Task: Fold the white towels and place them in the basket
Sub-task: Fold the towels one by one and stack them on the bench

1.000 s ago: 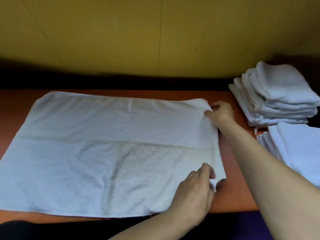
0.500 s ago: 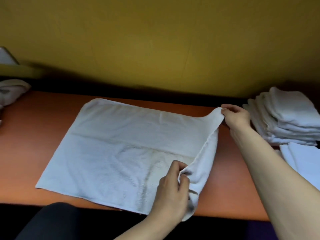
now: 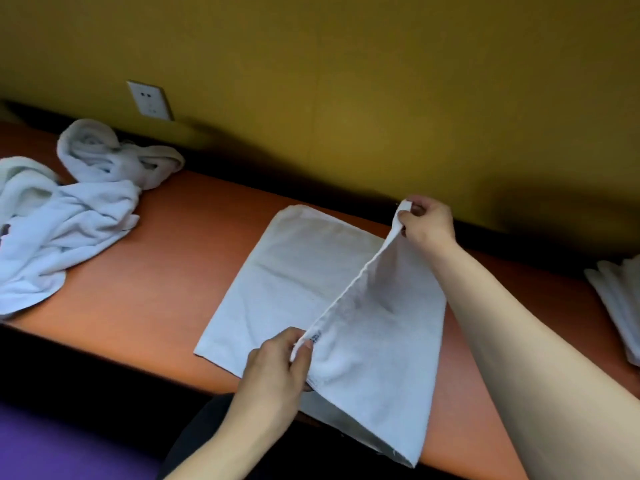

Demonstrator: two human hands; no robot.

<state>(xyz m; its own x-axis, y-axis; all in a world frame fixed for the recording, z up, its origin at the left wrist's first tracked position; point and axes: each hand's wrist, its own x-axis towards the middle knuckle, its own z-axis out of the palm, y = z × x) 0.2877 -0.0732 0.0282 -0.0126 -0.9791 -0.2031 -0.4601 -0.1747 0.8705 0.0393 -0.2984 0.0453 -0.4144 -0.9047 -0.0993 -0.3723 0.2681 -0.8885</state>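
Orange-brown tabletop (image 3: 166,271) runs from the left edge to the lower right of the frame, backed by a mustard-yellow wall (image 3: 346,81) with a dark strip along its base. White wall socket (image 3: 149,100) sits upper left. Your white towel (image 3: 304,271) lies mid-frame on the tabletop, its right half lifted and its near corner hanging past the front edge. Your left hand (image 3: 277,365) pinches the raised edge at lower centre, fingers clamped on the cloth. Your right hand (image 3: 427,220) pinches the same edge's far corner, right of centre, held above the tabletop. Pile of crumpled white towels (image 3: 59,216) sits at the left of the frame on the tabletop. Folded white towels (image 3: 620,299) lie at the right edge, partly cut off. Purple surface (image 3: 52,441) shows lower left, below the tabletop.
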